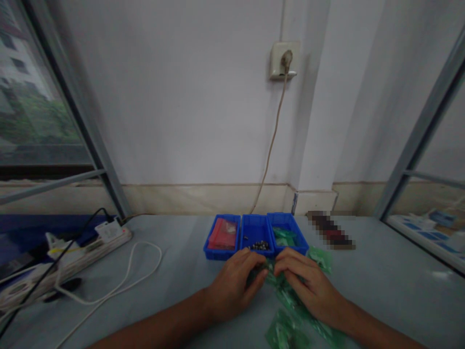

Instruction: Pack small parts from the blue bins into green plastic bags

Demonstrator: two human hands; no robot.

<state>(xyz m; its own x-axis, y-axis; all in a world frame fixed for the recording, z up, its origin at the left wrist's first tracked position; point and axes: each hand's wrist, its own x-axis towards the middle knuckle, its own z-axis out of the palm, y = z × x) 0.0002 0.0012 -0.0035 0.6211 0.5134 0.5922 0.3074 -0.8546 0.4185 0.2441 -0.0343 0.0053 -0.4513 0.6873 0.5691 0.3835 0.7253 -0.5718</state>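
My left hand [238, 286] and my right hand [314, 288] meet just in front of three blue bins, with closed fingers on a small translucent green plastic bag [271, 274]. What the bag contains is too blurred to make out. More green bags [285, 334] lie on the table under and beside my right hand. The left bin [211, 253] holds pink-red packets [223, 235]. Small dark and shiny metal pieces [260, 245] sit in the middle bin [255, 224]. Green bags [284, 236] lie in the right bin [300, 240].
A white power strip [90, 252] with plugs and a looping white cable [160, 257] occupies the table's left side. A pixelated dark object [332, 231] lies at the back right. Grey metal frames [105, 182] stand at both sides; a wall socket [285, 60] feeds a hanging cord.
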